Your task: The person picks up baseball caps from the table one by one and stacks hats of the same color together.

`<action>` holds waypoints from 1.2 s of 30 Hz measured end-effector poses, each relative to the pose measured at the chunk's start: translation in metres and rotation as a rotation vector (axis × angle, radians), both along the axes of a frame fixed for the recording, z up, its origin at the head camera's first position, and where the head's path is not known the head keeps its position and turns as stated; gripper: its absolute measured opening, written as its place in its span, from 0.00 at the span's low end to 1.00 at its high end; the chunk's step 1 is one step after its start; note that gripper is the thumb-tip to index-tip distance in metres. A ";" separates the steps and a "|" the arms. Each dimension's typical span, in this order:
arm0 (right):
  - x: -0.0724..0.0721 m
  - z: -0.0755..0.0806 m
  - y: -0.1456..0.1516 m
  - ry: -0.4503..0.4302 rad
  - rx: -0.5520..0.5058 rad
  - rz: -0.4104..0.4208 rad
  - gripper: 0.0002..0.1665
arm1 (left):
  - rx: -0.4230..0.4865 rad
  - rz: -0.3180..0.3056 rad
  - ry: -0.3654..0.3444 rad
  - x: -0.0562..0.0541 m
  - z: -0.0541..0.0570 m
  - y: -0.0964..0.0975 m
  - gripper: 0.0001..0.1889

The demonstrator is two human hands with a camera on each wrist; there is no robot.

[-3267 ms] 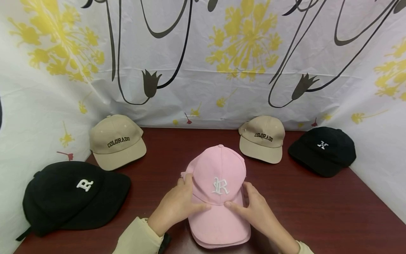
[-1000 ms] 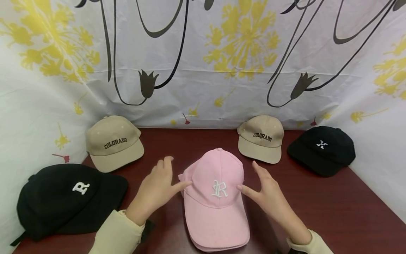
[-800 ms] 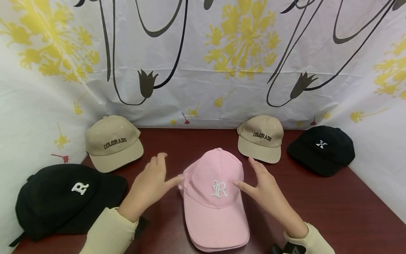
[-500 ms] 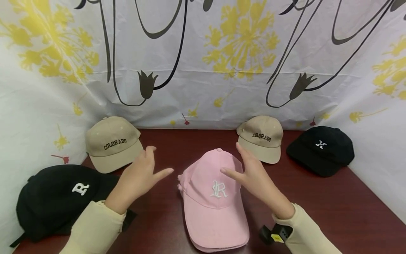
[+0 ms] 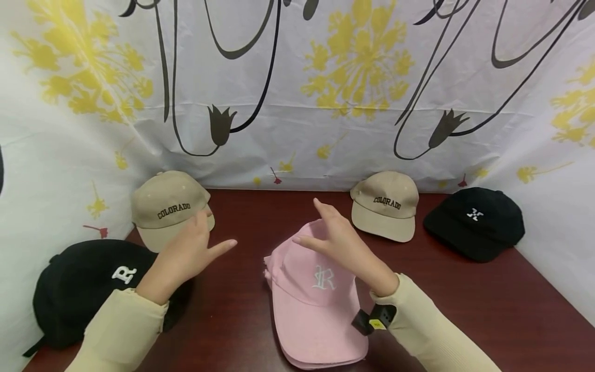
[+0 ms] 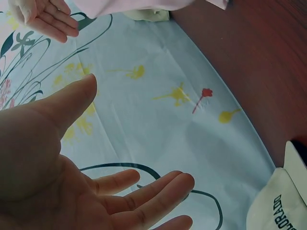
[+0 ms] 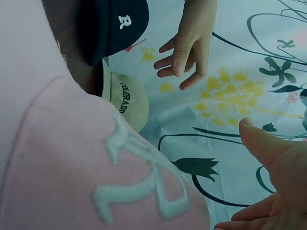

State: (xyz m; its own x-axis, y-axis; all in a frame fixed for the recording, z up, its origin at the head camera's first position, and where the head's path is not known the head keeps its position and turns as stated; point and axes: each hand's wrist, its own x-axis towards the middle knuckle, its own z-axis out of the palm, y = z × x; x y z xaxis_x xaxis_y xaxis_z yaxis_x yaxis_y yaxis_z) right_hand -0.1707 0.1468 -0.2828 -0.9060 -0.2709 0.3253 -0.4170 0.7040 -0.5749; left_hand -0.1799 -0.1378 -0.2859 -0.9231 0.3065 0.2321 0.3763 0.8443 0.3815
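A pink baseball cap [image 5: 316,323] with a white embroidered R sits mid-table, brim towards me; a second pink brim edge shows beneath it. My right hand [image 5: 346,245] is over its crown, fingers extended and thumb apart, holding nothing. In the right wrist view the cap's R fills the near part, beside the right hand [image 7: 283,177]. My left hand [image 5: 181,256] is raised at the left, thumb spread, also holding nothing. From the head it overlaps the black R cap [image 5: 83,289] and the brim of the left beige Colorado cap [image 5: 169,199]. The left wrist view shows the left palm [image 6: 72,182].
At the back right stand another beige Colorado cap [image 5: 388,199] and a black cap with a white mark [image 5: 479,225]. A white patterned cloth [image 5: 279,119] hangs behind and along both sides of the dark red table [image 5: 446,305]. A small black device [image 5: 376,318] sits on the right wrist.
Both hands have let go of the pink cap. The left hand has moved left towards the black R cap; the right hand has shifted left and up over the pink crown. The caps stay put.
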 end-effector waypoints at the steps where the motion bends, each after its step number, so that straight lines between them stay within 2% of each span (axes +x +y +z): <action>1: -0.001 0.001 -0.002 -0.007 0.003 0.004 0.54 | 0.000 0.004 -0.006 0.000 0.001 -0.001 0.45; 5: -0.006 0.004 -0.009 -0.060 0.016 0.014 0.55 | -0.007 0.017 -0.032 -0.002 0.003 -0.007 0.45; 10: -0.013 0.008 -0.020 -0.101 0.047 0.038 0.55 | -0.018 0.003 -0.036 -0.006 0.005 -0.015 0.44; 18: -0.022 0.014 -0.042 -0.139 0.080 0.066 0.55 | -0.037 0.045 -0.093 -0.010 0.008 -0.031 0.47; 36: -0.043 0.016 -0.069 -0.217 0.152 0.067 0.55 | -0.060 0.076 -0.100 -0.027 0.005 -0.054 0.43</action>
